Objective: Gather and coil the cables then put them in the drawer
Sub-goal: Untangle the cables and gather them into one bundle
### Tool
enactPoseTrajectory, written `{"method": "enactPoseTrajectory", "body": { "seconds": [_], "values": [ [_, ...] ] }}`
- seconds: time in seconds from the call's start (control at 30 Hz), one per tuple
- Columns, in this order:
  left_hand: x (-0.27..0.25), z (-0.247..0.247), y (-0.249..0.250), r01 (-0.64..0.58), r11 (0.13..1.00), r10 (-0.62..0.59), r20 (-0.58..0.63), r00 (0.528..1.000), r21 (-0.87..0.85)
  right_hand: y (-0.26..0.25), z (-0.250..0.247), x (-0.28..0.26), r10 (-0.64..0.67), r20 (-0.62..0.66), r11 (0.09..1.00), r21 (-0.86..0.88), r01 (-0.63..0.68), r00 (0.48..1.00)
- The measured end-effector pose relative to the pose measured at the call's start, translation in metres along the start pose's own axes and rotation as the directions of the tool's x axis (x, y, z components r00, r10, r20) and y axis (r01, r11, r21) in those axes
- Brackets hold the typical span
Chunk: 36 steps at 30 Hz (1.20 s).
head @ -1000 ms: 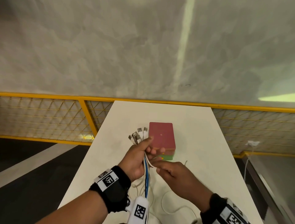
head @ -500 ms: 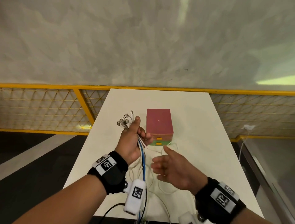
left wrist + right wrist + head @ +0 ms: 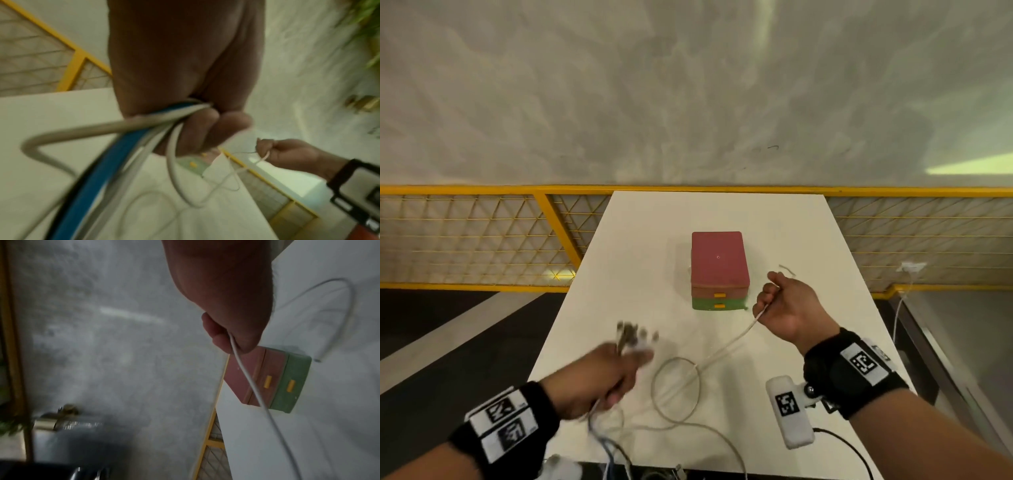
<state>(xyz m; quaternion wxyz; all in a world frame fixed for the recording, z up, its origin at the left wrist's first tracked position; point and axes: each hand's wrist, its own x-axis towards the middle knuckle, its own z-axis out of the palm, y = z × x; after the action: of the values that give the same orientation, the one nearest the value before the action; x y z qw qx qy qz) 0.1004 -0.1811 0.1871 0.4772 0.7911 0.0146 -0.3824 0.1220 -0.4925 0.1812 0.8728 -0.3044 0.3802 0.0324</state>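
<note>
My left hand [image 3: 606, 373] grips a bundle of white and blue cables [image 3: 131, 134] low over the table's left side, their plug ends [image 3: 633, 337] sticking up past the fist, all blurred. My right hand [image 3: 787, 308] is raised at the right of the small drawer box [image 3: 719, 270] and pinches one thin white cable [image 3: 726, 349] near its end. That cable runs down-left to a loop [image 3: 676, 390] lying on the table. The box, red on top and green below with two orange pulls [image 3: 279, 382], has both drawers closed.
The white table [image 3: 722, 212] ends at a yellow mesh railing [image 3: 482, 236] with a grey floor far below. More cable slack hangs over the table's near edge [image 3: 619, 455]. A white plug on a cord [image 3: 911, 267] hangs at the right railing.
My hands have drawn apart: the left dropped down and left with the bundle, the right swung up to the right of the box, now pinching one white cable and pulling it out.
</note>
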Motion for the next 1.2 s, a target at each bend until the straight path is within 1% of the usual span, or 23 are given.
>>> {"method": "enactPoseTrajectory", "body": {
  "seconds": [0.03,0.07,0.1,0.17,0.27,0.37,0.47,0.53,0.6,0.63,0.7,0.77,0.8,0.87,0.9,0.93,0.97,1.0,1.03,1.07,1.1,1.13,1.2],
  "values": [
    [0.006,0.003,0.015,-0.099,0.988,0.083,-0.128,0.988,-0.12,0.007,0.002,-0.003,0.004,0.02,0.999,-0.035,-0.004,1.0],
    [0.012,0.008,0.031,-0.206,0.949,0.152,-0.225,0.962,-0.239,0.017,0.006,-0.008,0.016,0.064,0.997,-0.076,-0.011,0.998],
    [0.017,0.017,0.05,-0.3,0.896,0.215,-0.271,0.938,-0.327,0.026,0.011,-0.013,0.026,0.116,0.992,-0.126,-0.012,0.993],
    [0.028,0.042,0.082,-0.407,0.836,0.322,-0.271,0.907,-0.369,0.043,0.021,-0.022,0.059,0.214,0.978,-0.208,-0.014,0.975],
    [0.041,0.08,0.101,-0.459,0.845,0.39,-0.272,0.88,-0.275,0.055,0.029,-0.032,0.057,0.324,0.983,-0.182,0.003,0.944],
    [0.051,0.094,0.098,-0.454,0.849,0.382,-0.279,0.881,-0.269,0.048,0.027,-0.038,0.051,0.352,0.994,-0.108,-0.013,0.935],
    [0.046,0.096,0.095,-0.436,0.843,0.374,-0.24,0.896,-0.316,0.041,0.026,-0.045,0.087,0.392,0.989,-0.148,-0.03,0.916],
    [0.04,0.095,0.096,-0.43,0.845,0.381,-0.205,0.902,-0.318,0.039,0.029,-0.049,0.132,0.387,0.969,-0.244,-0.037,0.912],
    [0.033,0.088,0.093,-0.389,0.878,0.361,-0.149,0.921,-0.279,0.035,0.03,-0.05,0.17,0.354,0.953,-0.296,-0.063,0.92],
    [0.03,0.083,0.089,-0.362,0.903,0.348,-0.1,0.932,-0.23,0.03,0.029,-0.047,0.168,0.31,0.958,-0.274,-0.081,0.936],
    [0.022,0.071,0.075,-0.315,0.945,0.321,0.071,0.945,-0.085,0.012,0.024,-0.036,0.126,0.183,0.98,-0.175,-0.094,0.975],
    [0.012,0.059,0.06,-0.284,0.956,0.257,0.257,0.932,0.074,-0.012,0.014,-0.023,0.071,0.079,0.995,-0.071,-0.066,0.994],
    [0.007,0.054,0.054,-0.256,0.956,0.199,0.326,0.924,0.143,-0.022,0.007,-0.018,0.049,0.044,0.998,-0.031,-0.048,0.998],
    [0.0,0.044,0.046,-0.222,0.931,0.086,0.418,0.904,0.29,-0.036,-0.01,-0.008,0.018,-0.016,1.0,0.007,-0.018,1.0],
    [-0.004,0.041,0.044,-0.217,0.913,0.047,0.441,0.896,0.345,-0.039,-0.017,-0.007,0.01,-0.036,1.0,-0.01,-0.011,0.999],
    [-0.006,0.038,0.044,-0.214,0.906,0.036,0.437,0.899,0.366,-0.039,-0.027,-0.007,0.007,-0.054,0.999,-0.054,-0.009,0.999],
    [-0.005,0.035,0.044,-0.22,0.914,0.066,0.411,0.909,0.341,-0.038,-0.037,-0.011,0.012,-0.058,0.992,-0.128,-0.02,0.998],
    [-0.004,0.032,0.046,-0.228,0.935,0.121,0.359,0.925,0.272,-0.035,-0.048,-0.017,0.029,-0.055,0.968,-0.246,-0.042,0.998],
    [-0.001,0.029,0.049,-0.235,0.959,0.185,0.278,0.943,0.158,-0.031,-0.062,-0.026,0.06,-0.042,0.912,-0.405,-0.072,0.997],
    [0.002,0.025,0.052,-0.243,0.97,0.236,0.178,0.955,0.019,-0.024,-0.074,-0.038,0.108,-0.011,0.801,-0.592,-0.094,0.994],
    [0.006,0.021,0.058,-0.256,0.96,0.266,0.08,0.961,-0.116,-0.018,-0.087,-0.049,0.166,0.031,0.644,-0.76,-0.085,0.986],
    [0.01,0.018,0.064,-0.27,0.937,0.276,-0.004,0.961,-0.222,-0.013,-0.098,-0.06,0.233,0.079,0.47,-0.882,-0.042,0.969],
    [0.017,0.012,0.079,-0.294,0.889,0.274,-0.107,0.956,-0.35,-0.001,-0.113,-0.08,0.365,0.143,0.12,-0.987,0.106,0.92]
  ]
}}
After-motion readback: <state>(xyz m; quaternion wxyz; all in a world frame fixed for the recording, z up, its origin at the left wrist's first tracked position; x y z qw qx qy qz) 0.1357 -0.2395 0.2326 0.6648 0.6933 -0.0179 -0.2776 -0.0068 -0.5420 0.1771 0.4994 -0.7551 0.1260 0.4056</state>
